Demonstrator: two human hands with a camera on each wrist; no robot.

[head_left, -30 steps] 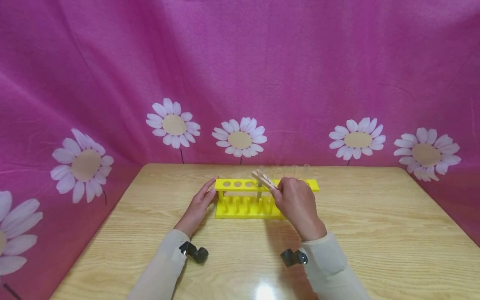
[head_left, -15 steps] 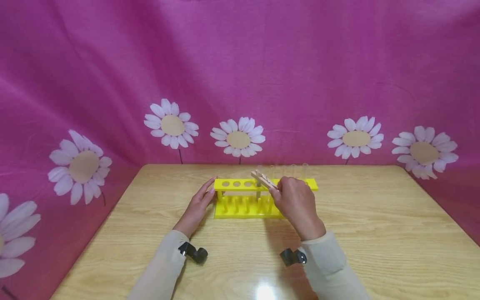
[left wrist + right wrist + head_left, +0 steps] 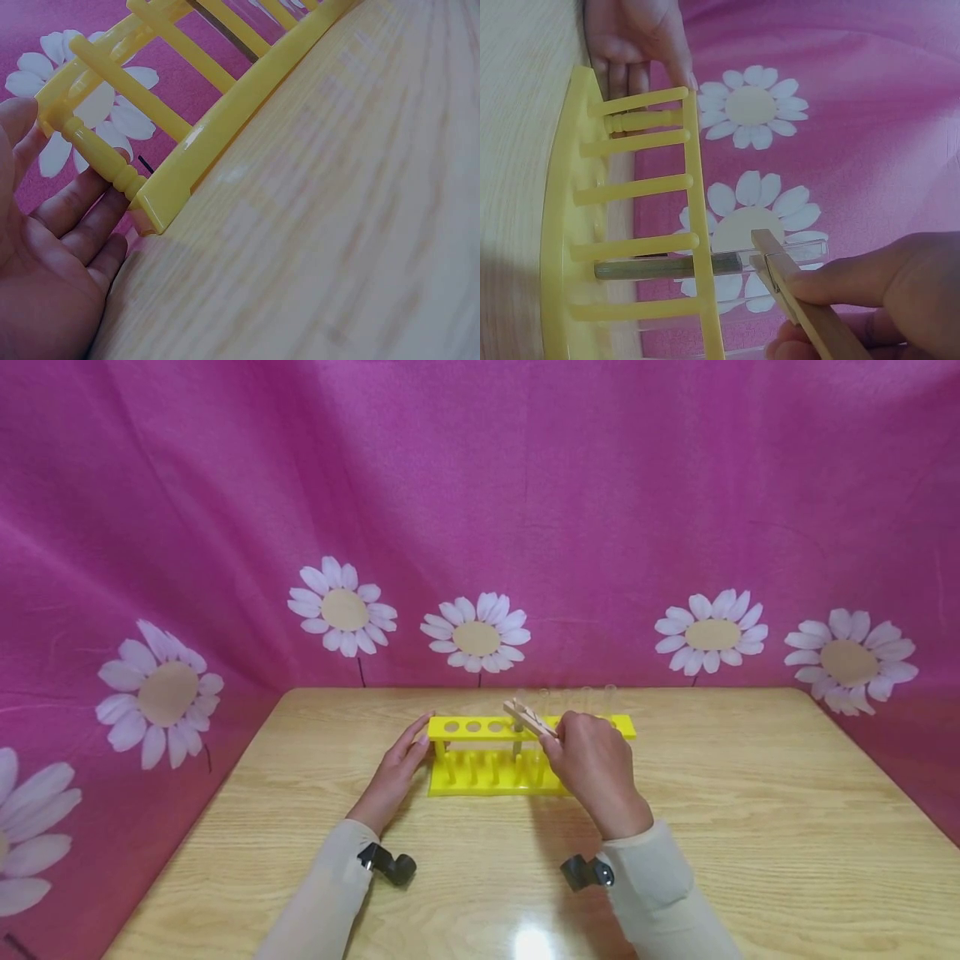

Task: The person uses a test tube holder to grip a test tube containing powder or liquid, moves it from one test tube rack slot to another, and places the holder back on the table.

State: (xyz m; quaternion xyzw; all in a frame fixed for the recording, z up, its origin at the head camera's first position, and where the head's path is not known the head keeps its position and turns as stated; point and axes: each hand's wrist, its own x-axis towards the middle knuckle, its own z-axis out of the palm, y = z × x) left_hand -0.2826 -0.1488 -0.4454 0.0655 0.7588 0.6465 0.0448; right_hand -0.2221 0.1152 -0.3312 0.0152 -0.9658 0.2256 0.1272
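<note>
A yellow test tube rack (image 3: 465, 737) stands upright on the table. My left hand (image 3: 393, 772) is at its left end, the thumb by the top bar and the extended fingers touching the end post, as the left wrist view shows. My right hand (image 3: 596, 768) grips a wooden test tube holder (image 3: 531, 718) between thumb and curled fingers. The holder's jaws are around the upper part of a glass test tube (image 3: 652, 268) containing dark grey-green liquid. That tube passes down through a hole in the rack, between the pegs. My right hand hides part of the rack's right side.
Several clear test tubes (image 3: 611, 697) show above the rack's right half, behind my right hand. The wooden table (image 3: 465, 868) extends around the rack. A pink cloth (image 3: 570, 527) with white flowers hangs along the back and sides.
</note>
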